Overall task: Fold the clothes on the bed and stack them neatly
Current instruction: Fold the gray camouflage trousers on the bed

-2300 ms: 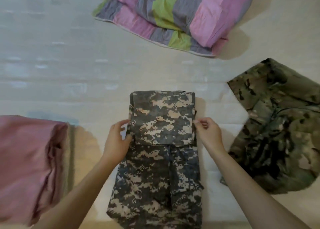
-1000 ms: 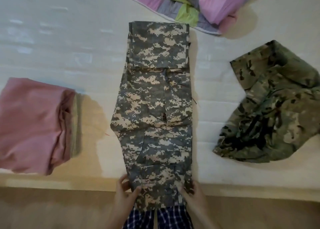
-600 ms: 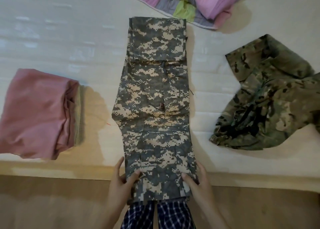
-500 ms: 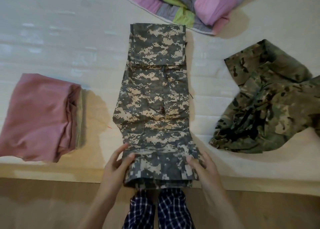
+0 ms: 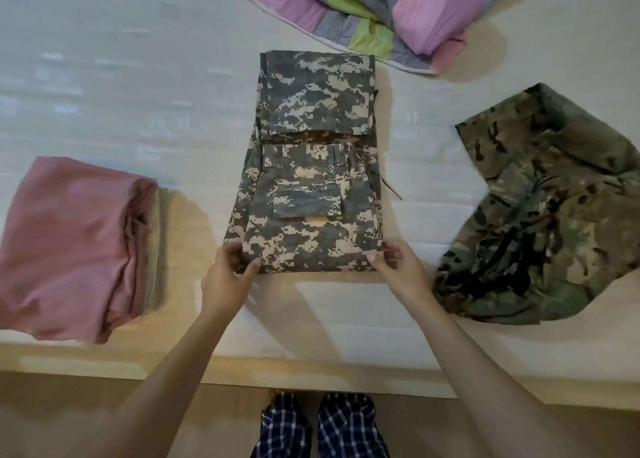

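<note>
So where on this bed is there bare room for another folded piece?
Widest bare sheet: far left, beyond the pink folded cloth, left of the grey camouflage trousers. Crowded: the right, between the right hand and crumpled green camouflage garment.

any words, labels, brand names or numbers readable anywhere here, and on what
None: no text can be read in this view.
The grey camouflage trousers show only their pattern; the small tan patch under the pocket flap shows no letters that can be made out.
The green camouflage jacket, the pink cloth, the striped quilt and the checked trousers bear no visible writing.
</note>
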Demonstrator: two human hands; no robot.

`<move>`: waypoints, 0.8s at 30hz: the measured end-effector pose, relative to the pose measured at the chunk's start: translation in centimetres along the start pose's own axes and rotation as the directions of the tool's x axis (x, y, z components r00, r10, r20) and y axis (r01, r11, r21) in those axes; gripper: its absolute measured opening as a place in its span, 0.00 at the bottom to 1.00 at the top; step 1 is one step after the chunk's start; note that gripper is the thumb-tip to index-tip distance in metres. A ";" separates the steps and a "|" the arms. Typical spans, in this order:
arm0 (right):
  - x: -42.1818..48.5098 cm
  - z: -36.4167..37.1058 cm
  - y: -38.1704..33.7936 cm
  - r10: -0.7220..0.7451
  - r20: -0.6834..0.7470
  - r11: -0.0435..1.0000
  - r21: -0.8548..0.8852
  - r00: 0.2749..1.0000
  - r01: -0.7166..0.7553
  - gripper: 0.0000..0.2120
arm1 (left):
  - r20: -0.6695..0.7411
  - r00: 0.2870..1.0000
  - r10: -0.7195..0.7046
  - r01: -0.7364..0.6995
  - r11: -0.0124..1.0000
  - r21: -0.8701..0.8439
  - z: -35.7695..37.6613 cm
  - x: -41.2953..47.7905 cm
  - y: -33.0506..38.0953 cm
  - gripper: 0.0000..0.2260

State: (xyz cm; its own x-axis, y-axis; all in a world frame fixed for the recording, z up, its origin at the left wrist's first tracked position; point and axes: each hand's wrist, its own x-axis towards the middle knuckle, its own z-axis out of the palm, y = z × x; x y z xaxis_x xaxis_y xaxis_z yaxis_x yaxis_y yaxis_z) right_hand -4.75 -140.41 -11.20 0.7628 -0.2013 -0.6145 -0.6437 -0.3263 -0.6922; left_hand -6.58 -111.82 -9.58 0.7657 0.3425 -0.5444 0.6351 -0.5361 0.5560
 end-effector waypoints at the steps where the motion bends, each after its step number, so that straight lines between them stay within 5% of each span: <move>1: -0.3 0.4 0.2 0.003 -0.014 0.999 0.042 1.000 -0.002 0.15 | 0.007 1.000 -0.022 0.022 0.999 0.031 0.1 -0.4 -0.6 0.18; 4: -0.8 1.4 0.2 0.043 -0.091 0.990 0.139 0.995 -0.030 0.16 | -0.006 0.999 -0.050 0.050 0.995 0.085 -0.1 -0.5 -1.7 0.13; 7: -1.1 1.7 0.5 0.006 -0.160 0.996 0.093 0.987 0.009 0.12 | 0.046 0.997 -0.060 0.062 0.997 -0.036 -0.3 -0.6 -2.0 0.10; 14: -5.4 -0.5 2.2 0.023 0.027 0.999 0.040 0.999 -0.024 0.09 | 0.114 0.993 -0.002 0.008 0.999 -0.053 0.1 -5.5 -4.8 0.12; 18: -11.2 -1.2 7.2 0.253 0.104 0.967 0.016 0.962 -0.256 0.08 | 0.210 0.973 -0.096 0.088 0.995 0.046 1.0 -11.1 -8.6 0.18; 24: -18.5 -2.0 10.6 0.514 0.040 0.845 0.150 0.857 -0.514 0.13 | 0.244 0.949 -0.199 0.204 0.979 0.005 0.4 -17.4 -12.6 0.22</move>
State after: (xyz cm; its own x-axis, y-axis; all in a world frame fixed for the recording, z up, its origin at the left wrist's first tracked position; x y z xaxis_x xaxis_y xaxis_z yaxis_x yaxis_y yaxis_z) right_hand -25.52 -141.97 -6.42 0.3204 -0.3033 -0.8974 -0.9448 -0.0342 -0.3258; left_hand -27.96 -111.39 -7.35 0.5756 0.2436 -0.7806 0.7775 -0.4589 0.4301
